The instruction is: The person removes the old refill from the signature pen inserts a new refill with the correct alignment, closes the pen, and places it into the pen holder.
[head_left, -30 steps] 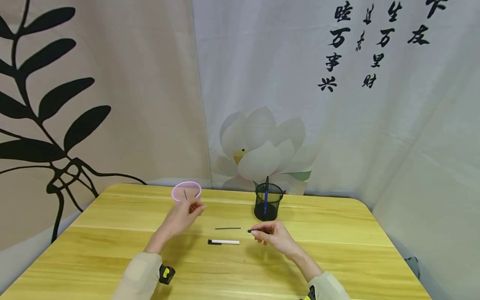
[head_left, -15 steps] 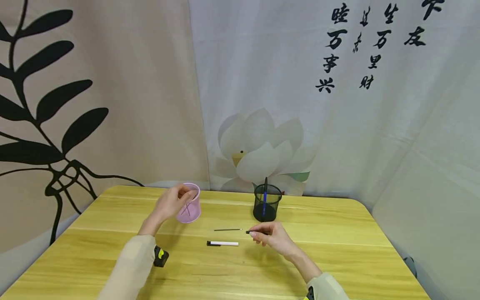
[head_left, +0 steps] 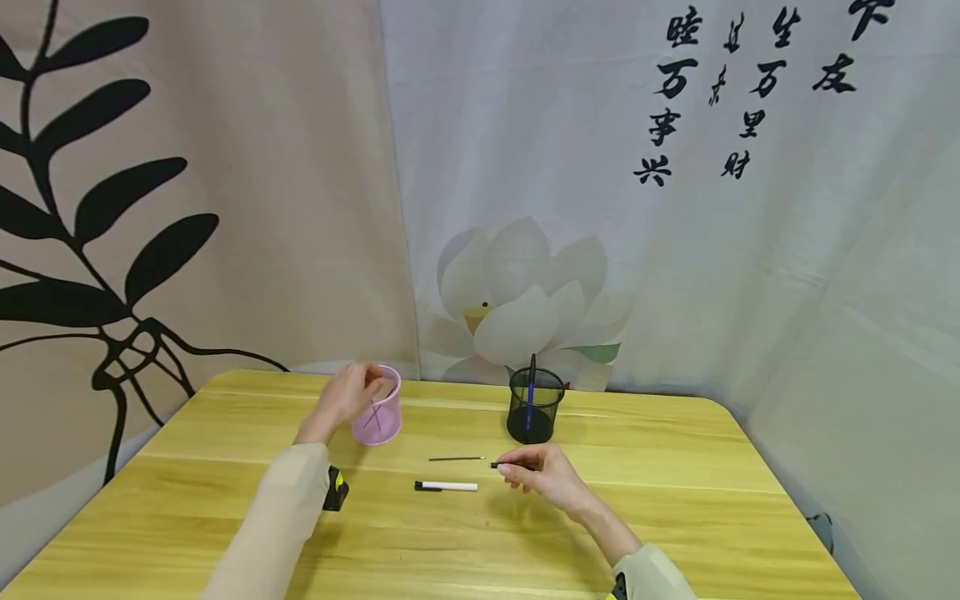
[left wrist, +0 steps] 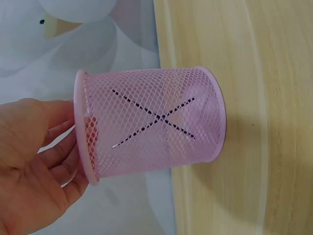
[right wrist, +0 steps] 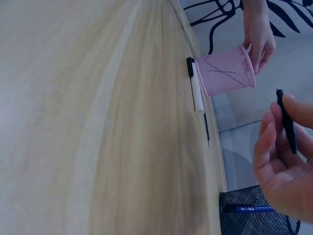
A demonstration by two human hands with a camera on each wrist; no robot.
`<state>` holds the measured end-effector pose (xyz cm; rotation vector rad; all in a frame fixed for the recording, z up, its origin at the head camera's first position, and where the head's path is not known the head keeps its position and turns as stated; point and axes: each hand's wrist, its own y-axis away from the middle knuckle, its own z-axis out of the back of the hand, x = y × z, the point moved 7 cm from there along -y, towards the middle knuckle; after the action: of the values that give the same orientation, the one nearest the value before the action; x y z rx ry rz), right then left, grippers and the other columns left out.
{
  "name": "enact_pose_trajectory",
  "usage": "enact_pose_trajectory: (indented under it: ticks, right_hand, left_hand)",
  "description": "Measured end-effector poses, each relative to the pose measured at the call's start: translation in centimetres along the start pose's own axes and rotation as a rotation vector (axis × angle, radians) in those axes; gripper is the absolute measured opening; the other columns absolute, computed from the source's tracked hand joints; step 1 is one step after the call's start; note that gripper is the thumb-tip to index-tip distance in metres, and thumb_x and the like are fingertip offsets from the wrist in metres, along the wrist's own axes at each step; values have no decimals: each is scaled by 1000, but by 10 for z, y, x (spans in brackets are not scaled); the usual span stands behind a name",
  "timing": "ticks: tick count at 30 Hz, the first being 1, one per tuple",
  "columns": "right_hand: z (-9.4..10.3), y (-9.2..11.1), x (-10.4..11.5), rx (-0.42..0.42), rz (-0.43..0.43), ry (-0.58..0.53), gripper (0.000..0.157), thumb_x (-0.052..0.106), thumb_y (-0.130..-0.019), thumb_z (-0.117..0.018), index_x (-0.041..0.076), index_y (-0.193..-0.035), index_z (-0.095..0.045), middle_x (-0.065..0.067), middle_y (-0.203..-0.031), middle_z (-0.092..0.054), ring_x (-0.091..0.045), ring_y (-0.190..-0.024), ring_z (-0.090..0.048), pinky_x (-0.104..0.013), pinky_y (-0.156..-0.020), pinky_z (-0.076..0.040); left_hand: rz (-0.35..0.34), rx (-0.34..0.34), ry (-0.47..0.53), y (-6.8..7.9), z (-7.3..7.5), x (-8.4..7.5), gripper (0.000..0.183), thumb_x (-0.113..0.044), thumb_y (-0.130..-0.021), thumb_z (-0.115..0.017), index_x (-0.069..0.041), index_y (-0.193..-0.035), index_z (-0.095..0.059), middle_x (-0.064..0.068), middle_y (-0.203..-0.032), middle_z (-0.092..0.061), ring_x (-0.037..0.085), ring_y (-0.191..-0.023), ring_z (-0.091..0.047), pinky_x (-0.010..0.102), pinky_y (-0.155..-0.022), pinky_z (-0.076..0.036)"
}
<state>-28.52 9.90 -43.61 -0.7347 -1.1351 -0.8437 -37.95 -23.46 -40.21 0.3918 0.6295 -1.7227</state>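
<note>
While pinching a black pen (right wrist: 287, 125) in the right hand (head_left: 546, 477) above the desk (head_left: 675, 500), holding the left hand (head_left: 347, 395) at the rim of a pink mesh cup (left wrist: 144, 154) near the far edge, left of centre; cannot tell whether gripping or touching. Also showing white pen (head_left: 454, 487), thin refill (head_left: 457, 458).

Two hands: left hand (head_left: 347, 395) and right hand (head_left: 547, 477). Two mesh cups: a pink cup (left wrist: 142, 85) at the left hand, a black cup (head_left: 545, 419) beyond the right hand's pinch. Three thin rods: two crossed rods (left wrist: 161, 117) inside the pink cup, one loose rod (head_left: 456, 458) left of the pinch. One black pen piece (right wrist: 287, 122) in the pinch, one white tube (head_left: 454, 487) to its left, one visible blue pen (head_left: 531, 393) in the black cup
</note>
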Motion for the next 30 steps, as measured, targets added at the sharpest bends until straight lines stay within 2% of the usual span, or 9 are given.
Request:
enact_pose_trajectory:
  ticks: [3,4,5,7,10,14,19,24,30]
  right_hand:
    - [0,0,1,-3,-2,2,29,5,-108,-70,-21,-122,-73,8,-86,-72,-3,-77,-65,-20,-68,-53]
    - [0,0,1,-3,-3,3,29,5,-108,-70,-20,-122,-73,8,-86,-71,-4,-78,-66,-20,-68,-52]
    - [0,0,2,-4,-4,4,29,5,-108,-70,-20,-122,-73,8,-86,-71,-4,-78,-66,-20,-68,-52]
    - [0,0,2,-3,-4,6,29,5,-108,-70,-20,-122,-73,8,-86,-71,-4,-78,-66,-20,-68,-52]
    - [0,-1,2,-2,-3,7,29,5,-108,-70,-20,-122,-73,9,-86,-71,-4,-78,-66,-20,-68,-52]
    - [1,-1,3,-1,1,11,29,5,-108,-70,-20,-122,-72,9,-86,-70,-2,-77,-65,-20,-68,-52]
    - [1,-1,3,-2,1,10,30,5,-108,-70,-20,-123,-72,9,-86,-71,-1,-77,-65,-20,-68,-53]
    - [1,-1,3,-3,0,6,30,5,-108,-70,-21,-122,-72,9,-86,-70,-3,-77,-65,-20,-68,-53]
    - [2,0,4,-6,-5,5,29,5,-108,-71,-21,-122,-72,9,-85,-70,-4,-78,-65,-20,-68,-53]
  left_hand:
    - [9,12,-8,-3,-3,-4,28,-21,-113,-68,4,-124,-74,21,-114,-79,33,-101,-75,48,-89,-63]
    - [47,24,-43,6,3,-25,25,-14,-111,-70,8,-122,-73,25,-112,-78,37,-100,-74,51,-88,-62]
    - [43,24,-59,4,0,-23,24,-14,-110,-71,7,-121,-75,23,-110,-78,36,-98,-74,51,-87,-62]
    - [15,2,-95,-6,-9,-7,20,-16,-109,-73,2,-116,-78,17,-103,-78,29,-92,-72,48,-82,-60]
    - [-19,-11,-145,-32,-31,33,12,-16,-108,-74,-6,-104,-79,10,-94,-75,25,-84,-65,46,-76,-56]
    - [49,41,-177,-62,-56,82,17,-17,-104,-74,-17,-88,-73,2,-86,-70,22,-79,-60,44,-70,-50]
    - [130,129,-178,-85,-73,117,20,-15,-100,-74,-24,-84,-79,-2,-86,-76,22,-81,-66,39,-71,-51]
    - [142,160,-149,-87,-77,120,21,-16,-100,-74,-25,-83,-83,-1,-88,-80,24,-84,-70,37,-70,-52]
    - [147,130,-143,-80,-74,110,22,-16,-100,-74,-27,-81,-78,-1,-87,-77,24,-83,-68,38,-71,-50]
